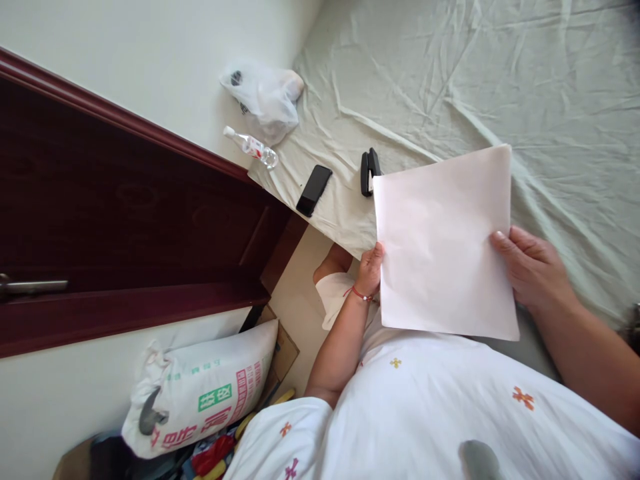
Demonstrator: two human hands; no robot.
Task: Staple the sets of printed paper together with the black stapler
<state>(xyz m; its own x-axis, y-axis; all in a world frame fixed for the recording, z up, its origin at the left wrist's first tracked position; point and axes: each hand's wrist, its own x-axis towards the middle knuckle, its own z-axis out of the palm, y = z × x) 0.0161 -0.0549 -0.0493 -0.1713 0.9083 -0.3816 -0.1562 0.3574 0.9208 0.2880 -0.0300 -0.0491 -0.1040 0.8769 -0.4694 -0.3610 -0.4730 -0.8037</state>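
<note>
A stack of white paper (445,247) is held up in front of my body, its blank face toward me. My left hand (370,268) grips its left edge with the thumb on top; a red string bracelet circles that wrist. On the opposite edge my right hand (533,267) pinches the sheets, thumb over the face and fingers behind. Just past the paper's upper left corner lies a black stapler (369,172), partly covered by it. How many sheets there are, I cannot tell.
A black phone (314,191) lies near the edge of the cloth-covered surface (400,80). Beyond it are a plastic bottle (253,148) and a white plastic bag (267,100) by the wall. At left stand a dark red door (125,200) and a printed sack (210,387).
</note>
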